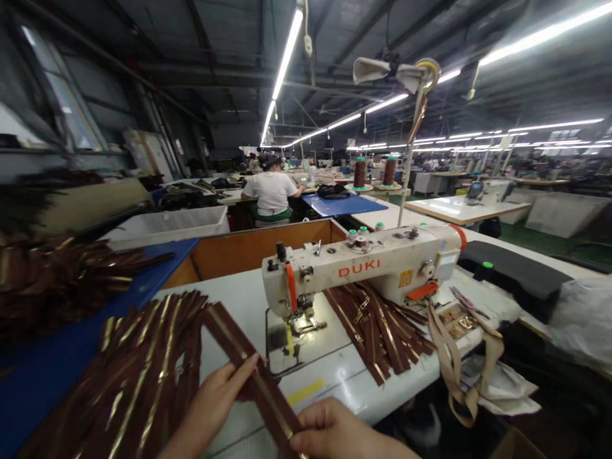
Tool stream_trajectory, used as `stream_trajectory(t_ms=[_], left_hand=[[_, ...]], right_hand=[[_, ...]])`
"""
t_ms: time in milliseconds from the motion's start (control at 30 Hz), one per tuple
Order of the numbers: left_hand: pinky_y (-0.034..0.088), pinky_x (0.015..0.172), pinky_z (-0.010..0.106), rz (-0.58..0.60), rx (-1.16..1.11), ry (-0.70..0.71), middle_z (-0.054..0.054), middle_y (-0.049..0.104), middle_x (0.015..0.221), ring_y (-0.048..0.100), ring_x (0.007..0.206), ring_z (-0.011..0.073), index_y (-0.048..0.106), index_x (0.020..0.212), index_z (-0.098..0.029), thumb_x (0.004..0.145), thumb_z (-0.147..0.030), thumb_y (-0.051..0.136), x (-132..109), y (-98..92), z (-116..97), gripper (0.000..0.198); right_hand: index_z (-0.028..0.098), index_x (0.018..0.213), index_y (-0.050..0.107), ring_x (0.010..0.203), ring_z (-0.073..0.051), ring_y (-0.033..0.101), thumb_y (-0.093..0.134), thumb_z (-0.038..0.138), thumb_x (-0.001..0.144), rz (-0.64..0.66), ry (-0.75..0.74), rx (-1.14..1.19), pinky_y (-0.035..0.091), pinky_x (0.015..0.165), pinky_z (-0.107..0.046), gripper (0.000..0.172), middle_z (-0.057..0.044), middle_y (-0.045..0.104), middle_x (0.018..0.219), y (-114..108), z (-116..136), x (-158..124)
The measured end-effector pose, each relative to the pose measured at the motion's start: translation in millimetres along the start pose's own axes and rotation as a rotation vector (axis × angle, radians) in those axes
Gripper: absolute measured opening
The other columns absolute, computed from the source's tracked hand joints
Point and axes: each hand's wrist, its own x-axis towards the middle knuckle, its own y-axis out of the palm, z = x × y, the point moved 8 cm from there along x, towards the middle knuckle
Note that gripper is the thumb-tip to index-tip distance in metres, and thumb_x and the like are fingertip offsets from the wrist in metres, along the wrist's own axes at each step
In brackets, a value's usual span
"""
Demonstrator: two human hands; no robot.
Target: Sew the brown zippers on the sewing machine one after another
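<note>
A brown zipper with gold teeth (261,376) stretches slantwise between my two hands, in front of the sewing machine (363,264). My left hand (224,392) grips it near the middle, thumb on top. Lower down, my right hand (329,430) pinches it close to the bottom edge of the view. To the left, a spread pile of brown zippers (148,363) covers the table side. Another bunch of zippers (377,325) lies under the machine's arm, right of the presser foot (308,325).
Scissors (466,299) and a small box of metal parts (459,322) sit at the machine's right, beside a hanging beige strap (463,389). Left stands a blue table (52,376) with more zippers. A white bin (172,226) and a seated person (272,191) are beyond.
</note>
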Motion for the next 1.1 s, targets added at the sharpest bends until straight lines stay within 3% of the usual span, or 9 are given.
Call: stream_trajectory(t_ms=[133, 267, 367, 467, 633, 700, 833, 933, 1100], left_hand=[[0.048, 0.051, 0.029, 0.009, -0.125, -0.099, 0.004, 0.065, 0.06, 0.062, 0.055, 0.02, 0.063, 0.067, -0.015, 0.059, -0.066, 0.065, 12.1, 7.2, 14.2, 0.051], [0.048, 0.052, 0.028, -0.014, -0.05, 0.013, 0.002, 0.063, 0.062, 0.06, 0.055, 0.017, 0.062, 0.072, -0.013, 0.072, -0.061, 0.063, 39.2, 9.4, 4.5, 0.048], [0.054, 0.067, 0.034, -0.102, 0.036, 0.112, 0.005, 0.065, 0.092, 0.063, 0.076, 0.0179, 0.061, 0.099, -0.013, 0.088, -0.042, 0.057, 63.0, 8.1, -10.0, 0.031], [0.052, 0.08, 0.042, -0.193, 0.106, 0.207, 0.007, 0.057, 0.117, 0.06, 0.098, 0.0228, 0.054, 0.118, -0.016, 0.09, -0.034, 0.057, 75.9, 10.0, -20.2, 0.033], [0.039, 0.101, 0.05, -0.252, 0.252, 0.37, 0.009, 0.058, 0.122, 0.052, 0.115, 0.0269, 0.062, 0.11, -0.02, 0.084, -0.024, 0.06, 57.2, 25.5, -17.2, 0.027], [0.035, 0.106, 0.048, -0.184, 0.317, 0.47, 0.008, 0.06, 0.122, 0.05, 0.119, 0.0273, 0.065, 0.107, -0.021, 0.08, -0.022, 0.059, 41.1, 39.3, -12.6, 0.027], [0.043, 0.102, 0.045, 0.019, 0.63, 0.733, 0.012, 0.058, 0.127, 0.053, 0.118, 0.0253, 0.06, 0.117, -0.017, 0.089, -0.025, 0.045, 10.2, 74.5, -4.4, 0.033], [0.043, 0.102, 0.045, -0.008, 0.798, 0.752, 0.014, 0.057, 0.13, 0.051, 0.122, 0.0264, 0.056, 0.122, -0.013, 0.092, -0.028, 0.041, 5.8, 80.4, 2.7, 0.037], [0.042, 0.102, 0.044, -0.029, 0.854, 0.739, 0.015, 0.056, 0.13, 0.05, 0.123, 0.0264, 0.053, 0.125, -0.011, 0.093, -0.029, 0.041, 7.0, 82.4, 3.7, 0.039]], right_hand=[[0.014, 0.062, 0.059, 0.051, -0.008, 0.044, 0.063, 0.048, 0.071, -0.077, -0.04, -0.236, 0.034, 0.05, -0.019, 0.035, 0.004, 0.05, 0.054, -6.8, 13.0, -9.2], [0.015, 0.051, 0.051, 0.052, -0.007, 0.036, 0.056, 0.025, 0.078, -0.159, -0.252, -0.656, 0.026, 0.05, -0.02, 0.029, 0.006, 0.039, 0.051, -12.8, 48.0, -1.3], [0.016, 0.051, 0.056, 0.056, -0.009, 0.042, 0.06, 0.02, 0.076, -0.298, -0.33, -0.955, 0.027, 0.053, -0.022, 0.026, 0.005, 0.046, 0.053, -21.4, 69.6, 17.2], [0.017, 0.059, 0.064, 0.062, -0.011, 0.05, 0.067, 0.025, 0.076, -0.461, -0.325, -1.122, 0.029, 0.057, -0.022, 0.019, 0.002, 0.058, 0.062, -34.9, 82.3, 33.6], [0.018, 0.065, 0.065, 0.07, -0.013, 0.055, 0.07, 0.033, 0.077, -0.457, -0.338, -1.311, 0.031, 0.06, -0.022, 0.02, 0.0, 0.065, 0.071, -40.1, 84.0, 43.0], [0.018, 0.067, 0.064, 0.071, -0.014, 0.055, 0.07, 0.035, 0.077, -0.432, -0.367, -1.367, 0.031, 0.06, -0.023, 0.021, -0.001, 0.065, 0.073, -38.5, 84.4, 41.8], [0.017, 0.068, 0.062, 0.071, -0.014, 0.055, 0.071, 0.031, 0.078, -0.403, -0.425, -1.407, 0.031, 0.061, -0.023, 0.019, -0.001, 0.064, 0.073, -36.1, 86.4, 38.8], [0.017, 0.069, 0.061, 0.07, -0.014, 0.054, 0.068, 0.027, 0.08, -0.402, -0.464, -1.4, 0.032, 0.062, -0.023, 0.016, 0.0, 0.062, 0.071, -36.2, 86.3, 35.9], [0.017, 0.075, 0.061, 0.076, -0.015, 0.053, 0.063, 0.022, 0.084, -0.446, -0.496, -1.374, 0.037, 0.068, -0.024, 0.01, -0.002, 0.061, 0.077, -38.0, 86.0, 30.2]])
